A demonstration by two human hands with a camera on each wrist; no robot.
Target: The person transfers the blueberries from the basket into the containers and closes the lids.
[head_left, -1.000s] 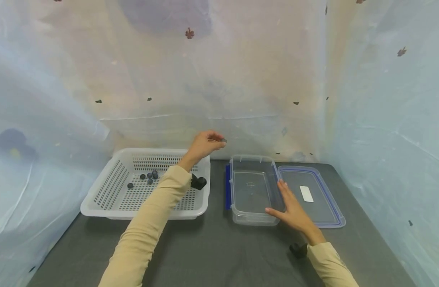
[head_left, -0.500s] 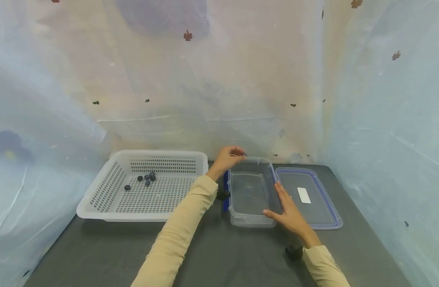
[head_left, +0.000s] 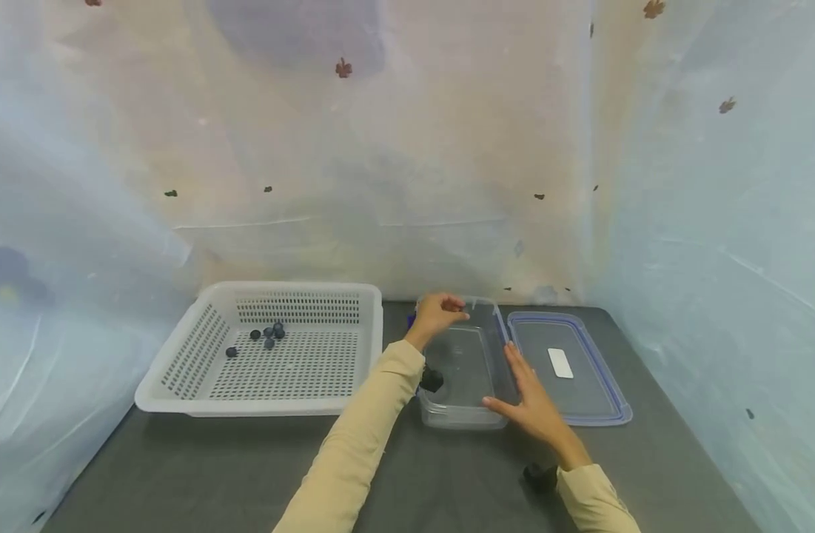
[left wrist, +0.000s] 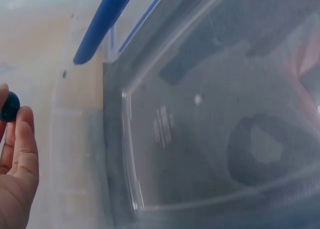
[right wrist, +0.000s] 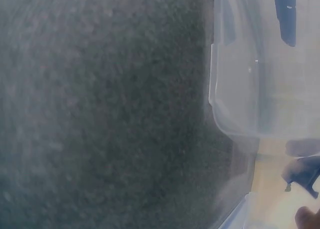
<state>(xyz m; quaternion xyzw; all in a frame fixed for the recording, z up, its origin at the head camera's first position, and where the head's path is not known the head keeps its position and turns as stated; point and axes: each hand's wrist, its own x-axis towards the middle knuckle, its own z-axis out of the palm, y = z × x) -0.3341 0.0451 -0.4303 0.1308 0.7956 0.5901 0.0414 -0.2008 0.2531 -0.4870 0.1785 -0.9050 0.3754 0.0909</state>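
Note:
My left hand [head_left: 440,314] is over the far part of a clear plastic food container [head_left: 460,423]. Between thumb and fingertips it pinches a small dark blue, berry-like ball [left wrist: 10,107], best seen in the left wrist view. Below that hand the container's floor shows bare in the left wrist view, and a blue latch [left wrist: 97,31] stands out from its side. My right hand [head_left: 534,407] lies along the container's right side, fingers extended and thumb toward the near rim. Several similar dark blue balls [head_left: 269,343] lie in a white perforated basket [head_left: 260,408] on the left.
A clear lid [head_left: 590,392] with a blue seal and a white label [head_left: 560,363] lies flat to the right of the container. Dark grey cloth [head_left: 200,474] covers the table. Patterned sheeting [head_left: 447,148] rises behind and at both sides.
My left hand has moved right from above the basket's far right corner to over the container, carrying the ball, and has come lower. The right hand stays at the container's side.

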